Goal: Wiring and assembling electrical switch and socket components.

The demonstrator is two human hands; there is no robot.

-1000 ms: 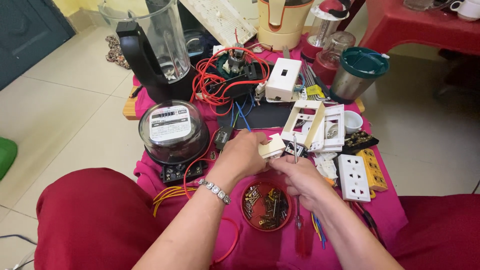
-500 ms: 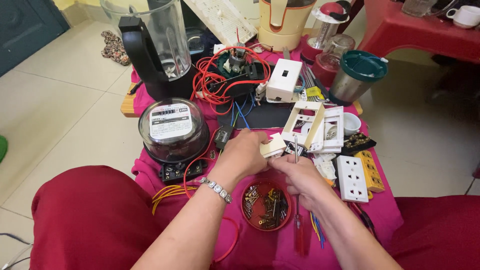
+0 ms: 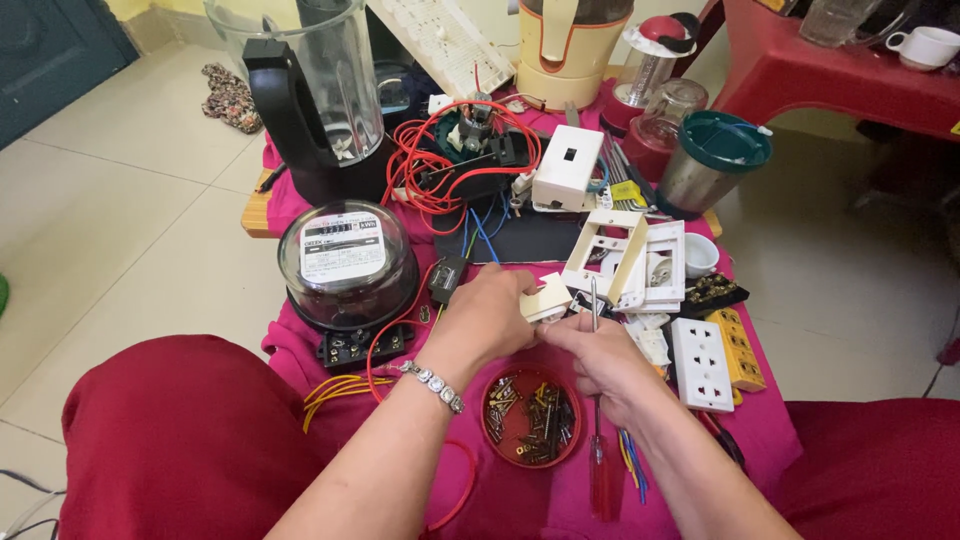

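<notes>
Over the pink cloth (image 3: 760, 420), the left hand (image 3: 485, 320) gripped a small cream switch part (image 3: 548, 298) while the right hand (image 3: 600, 355) pinched a thin tool (image 3: 593, 303) upright against it: seemingly a fastening step, whose next move would need steady alignment. One red dish of screws (image 3: 530, 415), one red-handled screwdriver (image 3: 604, 480) and one meter (image 3: 345, 262) lay nearby.
</notes>
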